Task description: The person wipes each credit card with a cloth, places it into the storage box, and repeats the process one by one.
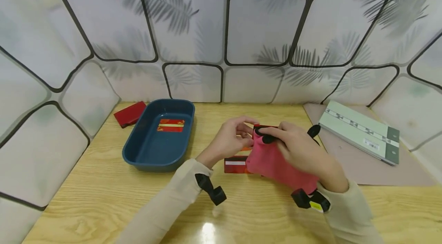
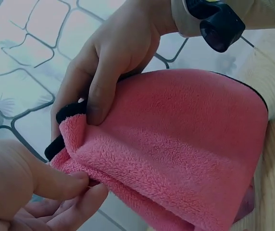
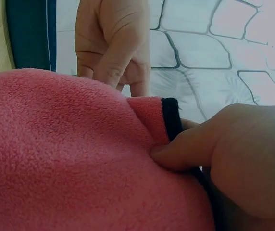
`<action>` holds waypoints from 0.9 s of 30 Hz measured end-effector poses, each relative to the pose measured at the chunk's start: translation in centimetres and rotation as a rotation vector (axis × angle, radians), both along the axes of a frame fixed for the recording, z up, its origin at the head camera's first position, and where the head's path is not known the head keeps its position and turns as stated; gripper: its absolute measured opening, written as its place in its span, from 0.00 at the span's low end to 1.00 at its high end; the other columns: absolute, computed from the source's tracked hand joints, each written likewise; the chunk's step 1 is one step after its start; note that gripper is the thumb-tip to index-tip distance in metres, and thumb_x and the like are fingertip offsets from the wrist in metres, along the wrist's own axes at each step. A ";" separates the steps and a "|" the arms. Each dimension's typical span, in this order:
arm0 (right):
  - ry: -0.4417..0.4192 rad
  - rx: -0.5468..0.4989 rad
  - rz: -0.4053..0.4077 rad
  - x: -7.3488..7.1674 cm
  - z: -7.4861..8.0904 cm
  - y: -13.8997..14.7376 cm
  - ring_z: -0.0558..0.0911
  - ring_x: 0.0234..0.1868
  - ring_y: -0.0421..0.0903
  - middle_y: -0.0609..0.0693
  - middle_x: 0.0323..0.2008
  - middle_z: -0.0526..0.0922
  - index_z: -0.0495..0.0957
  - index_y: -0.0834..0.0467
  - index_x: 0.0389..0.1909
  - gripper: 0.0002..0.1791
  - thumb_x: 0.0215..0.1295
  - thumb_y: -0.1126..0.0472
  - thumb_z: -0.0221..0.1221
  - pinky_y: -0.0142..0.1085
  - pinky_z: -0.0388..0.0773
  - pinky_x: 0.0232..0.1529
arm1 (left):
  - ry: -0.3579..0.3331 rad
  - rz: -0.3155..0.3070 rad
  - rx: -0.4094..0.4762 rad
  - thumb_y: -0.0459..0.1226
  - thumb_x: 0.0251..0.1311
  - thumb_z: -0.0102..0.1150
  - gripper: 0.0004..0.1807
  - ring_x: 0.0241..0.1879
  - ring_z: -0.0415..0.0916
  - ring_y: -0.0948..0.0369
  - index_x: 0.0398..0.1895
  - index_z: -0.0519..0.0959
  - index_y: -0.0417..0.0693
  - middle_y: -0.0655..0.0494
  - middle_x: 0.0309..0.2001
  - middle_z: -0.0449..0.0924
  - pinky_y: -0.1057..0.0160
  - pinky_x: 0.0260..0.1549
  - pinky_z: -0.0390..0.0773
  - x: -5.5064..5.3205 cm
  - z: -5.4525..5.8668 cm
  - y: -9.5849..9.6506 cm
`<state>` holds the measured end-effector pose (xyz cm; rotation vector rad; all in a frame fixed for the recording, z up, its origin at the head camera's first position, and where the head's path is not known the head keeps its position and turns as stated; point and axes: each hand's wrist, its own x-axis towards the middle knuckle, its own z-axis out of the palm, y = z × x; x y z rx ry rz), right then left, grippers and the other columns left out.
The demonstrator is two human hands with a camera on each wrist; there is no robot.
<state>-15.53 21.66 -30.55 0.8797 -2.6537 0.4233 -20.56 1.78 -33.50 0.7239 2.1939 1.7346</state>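
Note:
A pink plush cloth (image 1: pixel 272 163) with black edging hangs between both hands over the table. My right hand (image 1: pixel 300 146) grips its black-edged corner, the thumb pressed into the pile in the right wrist view. At the cloth's left edge, my left hand (image 1: pixel 230 138) pinches a fold between thumb and fingertips, as the left wrist view (image 2: pixel 46 187) shows. Partly under the cloth lies a red and gold packet (image 1: pixel 236 165) with a white and a dark stripe. Behind the fingers a dark red edge (image 1: pixel 266 125) shows; most of it is hidden.
To the left stands a blue tray (image 1: pixel 152 152) with a red and gold packet (image 1: pixel 170 125) inside. A dark red packet (image 1: pixel 130 114) lies beside its far left rim. At the right, a pale green boxed book (image 1: pixel 359 131) rests on a pinkish-grey sheet (image 1: pixel 390 175). Patterned fabric (image 1: pixel 193 44) walls the back.

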 end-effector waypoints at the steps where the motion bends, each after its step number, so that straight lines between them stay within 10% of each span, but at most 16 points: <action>1: 0.005 0.003 -0.001 0.0 0.0 -0.1 0.69 0.26 0.43 0.47 0.23 0.69 0.81 0.54 0.52 0.23 0.58 0.75 0.52 0.37 0.67 0.30 | -0.007 0.001 0.012 0.21 0.55 0.59 0.25 0.33 0.79 0.60 0.56 0.76 0.44 0.44 0.40 0.82 0.65 0.36 0.82 0.0 0.0 0.0; 10: -0.066 -0.089 0.033 -0.3 -0.2 0.1 0.70 0.27 0.37 0.45 0.31 0.78 0.81 0.54 0.49 0.22 0.56 0.72 0.53 0.32 0.70 0.30 | -0.139 -0.056 0.149 0.19 0.57 0.54 0.26 0.34 0.82 0.60 0.60 0.72 0.40 0.37 0.44 0.81 0.59 0.38 0.84 0.9 -0.1 -0.5; 27: -0.088 -0.090 0.100 -0.6 0.0 0.8 0.76 0.32 0.38 0.44 0.34 0.82 0.83 0.59 0.43 0.18 0.55 0.75 0.53 0.35 0.75 0.34 | -0.175 -0.062 0.120 0.20 0.58 0.54 0.25 0.32 0.79 0.62 0.60 0.71 0.37 0.42 0.38 0.78 0.60 0.37 0.83 1.4 -0.2 -0.5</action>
